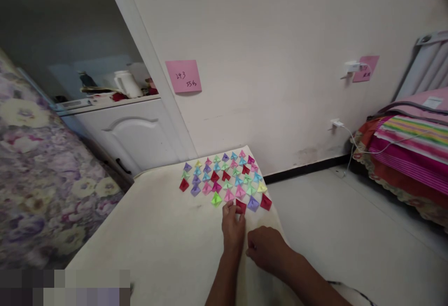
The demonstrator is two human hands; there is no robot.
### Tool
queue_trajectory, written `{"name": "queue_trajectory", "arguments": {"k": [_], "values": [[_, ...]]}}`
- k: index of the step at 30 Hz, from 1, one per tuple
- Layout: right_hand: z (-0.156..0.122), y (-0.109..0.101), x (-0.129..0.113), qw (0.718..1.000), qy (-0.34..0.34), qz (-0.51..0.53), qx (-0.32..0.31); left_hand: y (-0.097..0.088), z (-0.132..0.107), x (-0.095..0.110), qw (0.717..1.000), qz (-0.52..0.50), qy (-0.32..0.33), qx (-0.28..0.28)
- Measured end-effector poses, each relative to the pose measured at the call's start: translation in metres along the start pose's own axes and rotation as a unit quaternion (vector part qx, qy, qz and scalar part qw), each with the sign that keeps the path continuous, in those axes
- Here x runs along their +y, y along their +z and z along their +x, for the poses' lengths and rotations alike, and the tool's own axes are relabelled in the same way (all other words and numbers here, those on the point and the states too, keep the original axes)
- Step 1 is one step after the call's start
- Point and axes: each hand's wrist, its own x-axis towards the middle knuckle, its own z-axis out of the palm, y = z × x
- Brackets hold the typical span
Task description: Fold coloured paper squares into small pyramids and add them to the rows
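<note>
Small folded paper pieces in many colours lie in rows on a cream-covered table [157,231]. My left hand [233,226] is at the front row, its bent fingers and thumb at the near left edge of a red folded paper piece [241,206], partly covering it. My right hand [269,250] is closed in a loose fist just to the right and nearer to me; whatever may be inside it is hidden. Around my left hand are a pink piece [228,195], a bright green piece [216,199], a purple piece [252,203] and another red piece [266,202].
The table's far end meets a white wall [266,63] bearing a pink note [184,76]. At left are a floral curtain [31,166] and a cabinet [129,128] with a white jug [129,84]. A bed [413,152] and charger cable [353,142] are at right.
</note>
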Motion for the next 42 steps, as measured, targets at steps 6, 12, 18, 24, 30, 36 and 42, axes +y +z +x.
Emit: {"name": "queue_trajectory", "arguments": {"k": [6, 12, 18, 24, 30, 36, 42], "values": [[-0.001, 0.003, -0.003, 1.0, -0.008, -0.005, -0.006, -0.005, -0.002, -0.002, 1.0, -0.016, 0.006, -0.007], [-0.003, 0.003, -0.004, 1.0, -0.017, -0.008, -0.005, -0.008, -0.006, -0.003, 1.0, -0.02, 0.001, 0.004], [-0.004, 0.002, -0.004, 1.0, -0.022, -0.004, -0.003, -0.003, -0.003, 0.001, 1.0, -0.016, 0.0, -0.006], [-0.003, 0.002, -0.004, 1.0, -0.029, -0.001, -0.004, 0.003, 0.003, 0.008, 1.0, -0.004, -0.014, -0.01], [-0.002, 0.003, -0.004, 1.0, -0.028, -0.002, -0.002, 0.002, 0.003, 0.01, 1.0, 0.0, -0.015, -0.019], [-0.003, 0.002, -0.004, 1.0, -0.028, 0.002, -0.006, 0.002, 0.002, 0.006, 0.999, -0.006, -0.009, -0.031], [-0.004, 0.001, -0.004, 1.0, -0.025, 0.001, -0.004, 0.002, 0.002, 0.005, 0.999, -0.02, -0.001, -0.042]]}}
